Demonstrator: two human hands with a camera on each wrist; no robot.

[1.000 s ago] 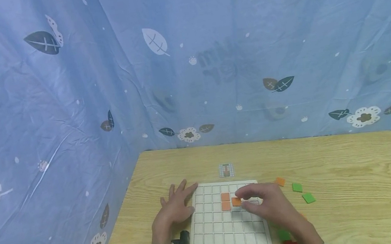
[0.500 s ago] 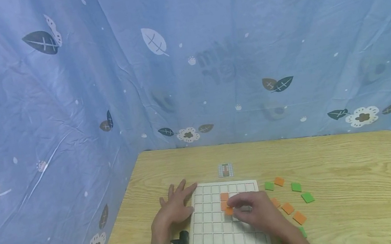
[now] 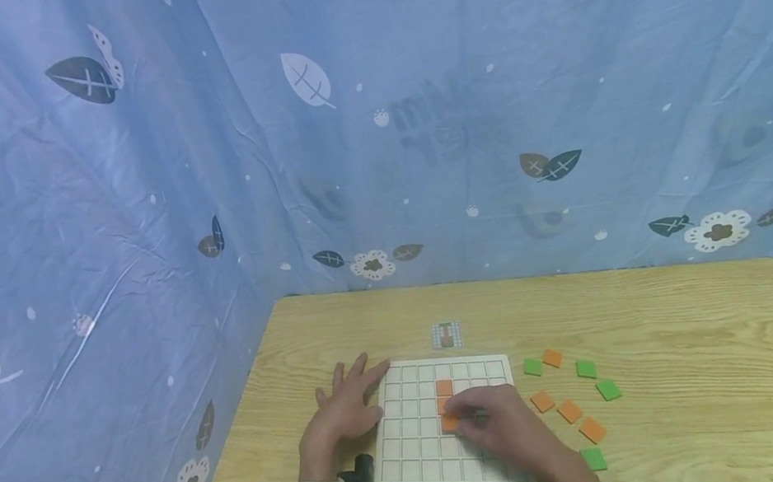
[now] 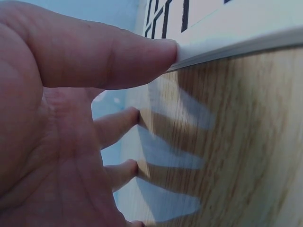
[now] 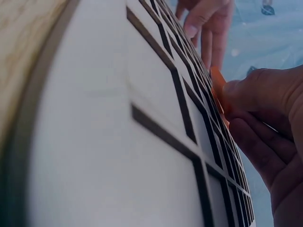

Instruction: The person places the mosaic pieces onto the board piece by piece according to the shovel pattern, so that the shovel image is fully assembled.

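A white board [image 3: 411, 470] with a square grid lies on the wooden table. My right hand [image 3: 504, 427] is over its middle, pinching an orange square tile [image 3: 449, 423] between thumb and fingers at a grid cell. In the right wrist view this orange tile [image 5: 218, 87] stands tilted against the board. Just above it, another orange tile [image 3: 444, 388] sits in the grid, and one more between them is partly covered by my fingers. My left hand [image 3: 341, 418] rests spread at the board's left edge. In the left wrist view its thumb [image 4: 113, 56] touches that edge.
Several loose orange tiles [image 3: 570, 412] and green tiles [image 3: 609, 389] lie right of the board. A small printed card [image 3: 446, 335] with a grid pattern lies beyond the board. Blue patterned curtains [image 3: 454, 139] hang along the table's back and left.
My right hand has moved left and down with the orange tile, bringing it below the other two orange tiles. Loose tiles at the right have come into sight. The left hand has stayed put.
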